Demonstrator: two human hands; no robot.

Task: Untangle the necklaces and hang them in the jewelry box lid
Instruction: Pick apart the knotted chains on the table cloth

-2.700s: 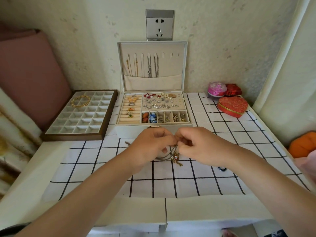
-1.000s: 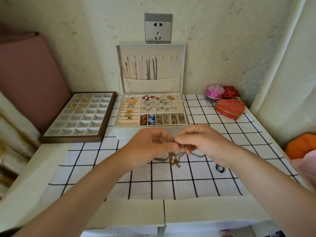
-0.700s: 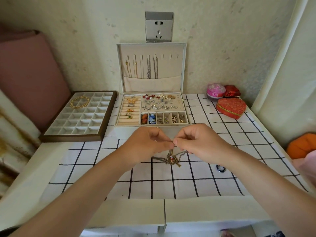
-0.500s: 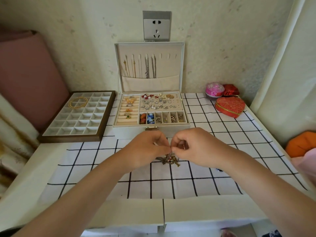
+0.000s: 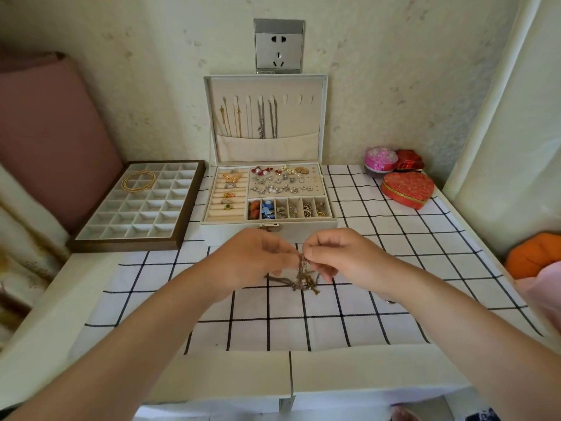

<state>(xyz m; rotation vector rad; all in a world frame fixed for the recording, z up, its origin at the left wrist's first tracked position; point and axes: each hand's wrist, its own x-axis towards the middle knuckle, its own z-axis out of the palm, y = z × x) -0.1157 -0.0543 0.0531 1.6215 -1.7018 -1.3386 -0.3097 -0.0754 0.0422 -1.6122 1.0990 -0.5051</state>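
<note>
A tangled bunch of necklaces (image 5: 303, 276) hangs between my two hands just above the checked cloth, its lower end with small charms touching the cloth. My left hand (image 5: 255, 262) pinches the chains from the left. My right hand (image 5: 340, 258) pinches them from the right, fingertips almost meeting. Behind them stands the white jewelry box (image 5: 303, 230), its lid (image 5: 323, 117) upright against the wall. Several gold and silver necklaces (image 5: 261, 118) hang from the lid's hooks into its pocket; the hooks at the right are bare.
A brown compartment tray (image 5: 182, 214) holding a gold chain (image 5: 138, 180) sits left of the box. A red heart-shaped box (image 5: 406, 186), a pink round box (image 5: 381, 158) and a small red box stand back right. A small ring (image 5: 391, 301) lies by my right wrist.
My hands stayed close together over the cloth, working the tangle with small shifts. The bunch was lifted a little, then lowered, and now hangs with its end on the cloth.
</note>
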